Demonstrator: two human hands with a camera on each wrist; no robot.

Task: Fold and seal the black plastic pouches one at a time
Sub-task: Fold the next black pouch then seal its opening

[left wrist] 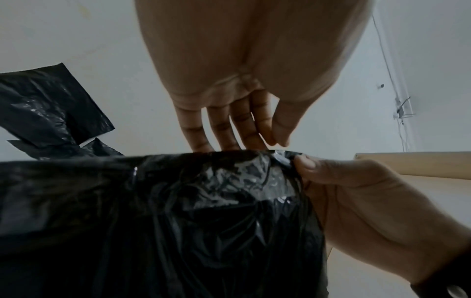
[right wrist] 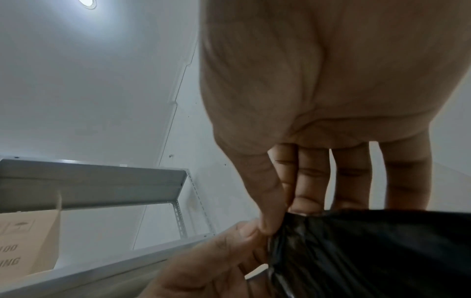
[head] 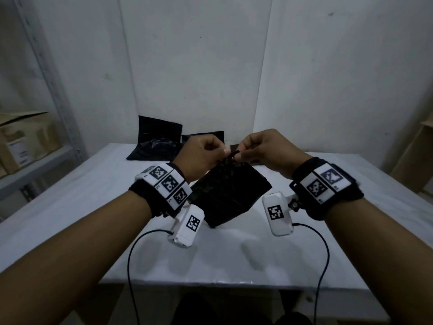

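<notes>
A crinkled black plastic pouch point(head: 229, 193) hangs tilted just above the white table point(head: 93, 207). My left hand point(head: 222, 152) and right hand point(head: 236, 156) meet at its bunched top edge and both pinch it, thumbs almost touching. In the left wrist view my left hand point(left wrist: 244, 141) reaches its fingers behind the pouch point(left wrist: 178, 201) rim while the right hand's thumb point(left wrist: 303, 164) clamps the corner. In the right wrist view my right hand point(right wrist: 282, 217) nips the pouch point(right wrist: 369, 252) between thumb and forefinger. More black pouches point(head: 157, 137) lie at the table's back.
A metal shelf point(head: 46, 165) with a cardboard box point(head: 23, 141) stands to the left. Pale wooden furniture point(head: 417, 160) is at the right. A white wall closes off the table's far edge. Cables point(head: 131, 266) hang from both wrist cameras over the front edge.
</notes>
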